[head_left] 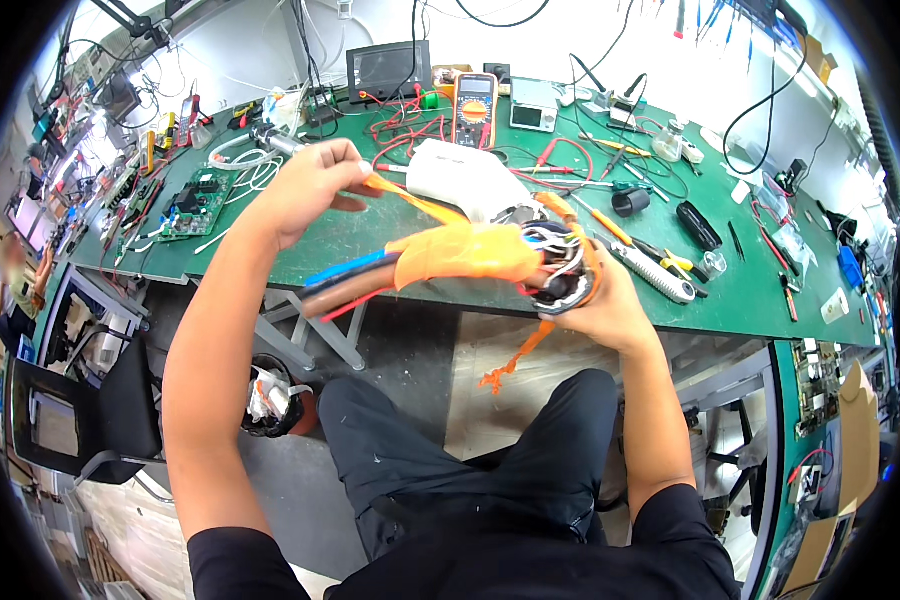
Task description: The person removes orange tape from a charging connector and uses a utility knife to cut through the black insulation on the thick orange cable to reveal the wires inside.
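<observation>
My left hand (pixel 322 185) is raised over the bench, thumb and fingers pinched on the loose end of an orange tape strip (pixel 420 203). That strip runs down to a thick wire bundle (pixel 465 253) wrapped in orange tape. Blue, black, brown and red wires (pixel 350 287) stick out of the bundle's left end. My right hand (pixel 610 308) grips its right end, where white and dark wires crowd inside a round opening. A ragged orange tail (pixel 517 358) hangs below that hand. Just behind the bundle lies a white plastic housing (pixel 465 178).
On the green bench (pixel 310 235) are a multimeter (pixel 475 110), a circuit board (pixel 195 203), a utility knife (pixel 655 273), a black cylindrical case (pixel 699 226) and several test leads. A bin (pixel 275 395) and a black chair (pixel 110 400) stand below on the left.
</observation>
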Motion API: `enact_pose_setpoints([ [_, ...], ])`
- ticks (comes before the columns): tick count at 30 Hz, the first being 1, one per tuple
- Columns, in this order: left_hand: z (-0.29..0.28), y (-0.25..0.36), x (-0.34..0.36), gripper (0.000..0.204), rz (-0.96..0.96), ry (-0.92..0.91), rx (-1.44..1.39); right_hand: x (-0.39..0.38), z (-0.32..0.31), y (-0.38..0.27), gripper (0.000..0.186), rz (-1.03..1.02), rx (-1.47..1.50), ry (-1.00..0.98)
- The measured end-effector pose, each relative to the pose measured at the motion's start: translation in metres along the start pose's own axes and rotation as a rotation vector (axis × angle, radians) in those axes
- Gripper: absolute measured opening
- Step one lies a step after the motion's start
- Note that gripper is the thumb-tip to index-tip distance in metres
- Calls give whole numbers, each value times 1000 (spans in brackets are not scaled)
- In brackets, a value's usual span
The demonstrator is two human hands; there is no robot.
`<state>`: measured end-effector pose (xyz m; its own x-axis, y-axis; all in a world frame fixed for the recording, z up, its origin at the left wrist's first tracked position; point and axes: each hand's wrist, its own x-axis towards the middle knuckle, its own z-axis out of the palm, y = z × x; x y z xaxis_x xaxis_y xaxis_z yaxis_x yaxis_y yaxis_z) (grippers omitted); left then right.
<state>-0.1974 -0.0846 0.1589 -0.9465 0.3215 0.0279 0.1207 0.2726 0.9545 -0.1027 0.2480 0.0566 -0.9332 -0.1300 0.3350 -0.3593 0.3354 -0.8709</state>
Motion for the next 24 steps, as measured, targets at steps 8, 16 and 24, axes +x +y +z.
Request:
enact_pose_setpoints([
  [8, 100, -44, -43, 13, 176, 97, -494, 8, 13, -12, 57, 59, 478, 163],
  [16, 171, -49, -83, 14, 438, 484, -354, 6, 21, -5, 60, 103, 295, 283],
  [24, 174, -14, -45, 11, 584, 434, -790, 10, 23, 23, 69, 40, 136, 278],
])
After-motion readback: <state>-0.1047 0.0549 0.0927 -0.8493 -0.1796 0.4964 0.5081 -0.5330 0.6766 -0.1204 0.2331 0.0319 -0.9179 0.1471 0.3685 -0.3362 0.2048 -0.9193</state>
